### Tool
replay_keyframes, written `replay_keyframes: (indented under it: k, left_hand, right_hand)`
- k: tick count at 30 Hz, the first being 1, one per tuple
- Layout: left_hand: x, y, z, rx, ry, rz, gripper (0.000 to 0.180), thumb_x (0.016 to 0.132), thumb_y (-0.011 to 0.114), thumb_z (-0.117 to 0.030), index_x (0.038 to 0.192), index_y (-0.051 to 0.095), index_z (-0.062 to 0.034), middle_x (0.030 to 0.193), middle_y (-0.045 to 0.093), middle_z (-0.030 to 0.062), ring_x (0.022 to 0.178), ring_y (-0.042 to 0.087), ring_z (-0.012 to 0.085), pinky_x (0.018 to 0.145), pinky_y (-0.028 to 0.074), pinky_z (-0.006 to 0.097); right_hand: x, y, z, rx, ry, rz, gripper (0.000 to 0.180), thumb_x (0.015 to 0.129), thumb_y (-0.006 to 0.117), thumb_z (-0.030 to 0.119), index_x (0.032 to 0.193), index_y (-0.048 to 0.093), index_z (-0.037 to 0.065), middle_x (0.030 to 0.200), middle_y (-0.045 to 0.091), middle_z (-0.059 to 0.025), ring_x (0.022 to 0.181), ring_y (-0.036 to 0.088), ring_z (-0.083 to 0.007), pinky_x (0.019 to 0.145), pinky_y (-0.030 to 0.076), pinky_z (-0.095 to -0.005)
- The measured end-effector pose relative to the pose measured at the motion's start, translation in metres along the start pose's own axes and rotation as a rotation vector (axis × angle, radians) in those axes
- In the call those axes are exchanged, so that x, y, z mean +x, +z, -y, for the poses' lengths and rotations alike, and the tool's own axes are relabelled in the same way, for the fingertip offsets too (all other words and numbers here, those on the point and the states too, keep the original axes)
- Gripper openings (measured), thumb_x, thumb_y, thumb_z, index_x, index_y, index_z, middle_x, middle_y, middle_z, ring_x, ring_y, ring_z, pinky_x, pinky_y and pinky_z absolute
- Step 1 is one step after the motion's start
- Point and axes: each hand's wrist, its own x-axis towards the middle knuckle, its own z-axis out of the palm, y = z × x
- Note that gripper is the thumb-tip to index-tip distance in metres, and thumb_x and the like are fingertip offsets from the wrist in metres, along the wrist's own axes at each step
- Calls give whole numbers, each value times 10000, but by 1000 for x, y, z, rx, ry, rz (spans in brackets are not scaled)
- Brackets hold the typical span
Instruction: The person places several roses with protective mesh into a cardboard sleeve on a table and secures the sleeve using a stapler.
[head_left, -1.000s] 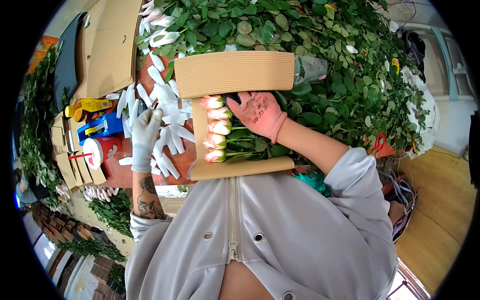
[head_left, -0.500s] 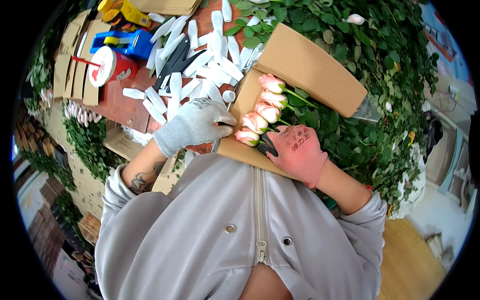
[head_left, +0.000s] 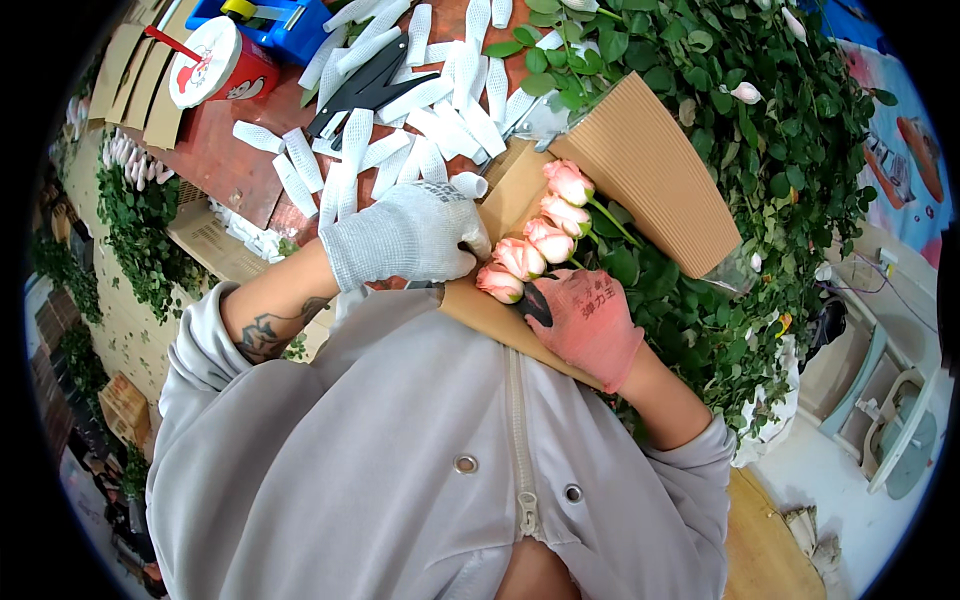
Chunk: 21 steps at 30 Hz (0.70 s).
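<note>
Several pink roses (head_left: 549,240) lie in a slanting row on a brown cardboard sheet (head_left: 515,190), with their green stems pointing right. A corrugated flap (head_left: 645,175) of the cardboard stands folded over the stems. My left hand (head_left: 420,235), in a pale grey glove, has its fingers curled closed at the cardboard's left edge, beside the blooms. In a red glove with black fingertips, my right hand (head_left: 585,318) is closed at the nearest rose (head_left: 500,283), thumb and forefinger against its base. The palm covers that rose's stem.
White mesh sleeves (head_left: 355,140) are strewn over the red table (head_left: 225,150) around black scissors (head_left: 370,88). Beyond them stand a red cup (head_left: 225,70) with a straw and a blue tape dispenser (head_left: 290,25). Dense leafy stems (head_left: 700,330) heap up on the right.
The view has shifted, so the table items sit higher in the picture. Both hands stay close to the roses and cardboard, the left fingers slightly more curled.
</note>
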Motion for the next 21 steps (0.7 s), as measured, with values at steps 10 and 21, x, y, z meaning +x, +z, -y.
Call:
replay_keyframes:
  k: [10, 21]
  left_hand:
    - [8, 11, 7, -40, 61, -176, 209, 819, 585, -199, 955, 696, -86, 656, 630, 100, 536, 621, 201, 560, 514, 322]
    - [-40, 0, -52, 222, 364, -235, 277, 733, 710, -261, 967, 680, -118, 946, 667, 30, 878, 615, 209, 807, 454, 389]
  right_hand:
    - [-3, -1, 1, -15, 15, 26, 304, 771, 639, 294, 963, 583, 64, 865, 602, -109, 812, 577, -278, 742, 438, -393]
    - [2, -5, -4, 74, -22, 21, 223, 769, 626, 278, 816, 553, 73, 706, 577, -100, 690, 589, -278, 630, 456, -403]
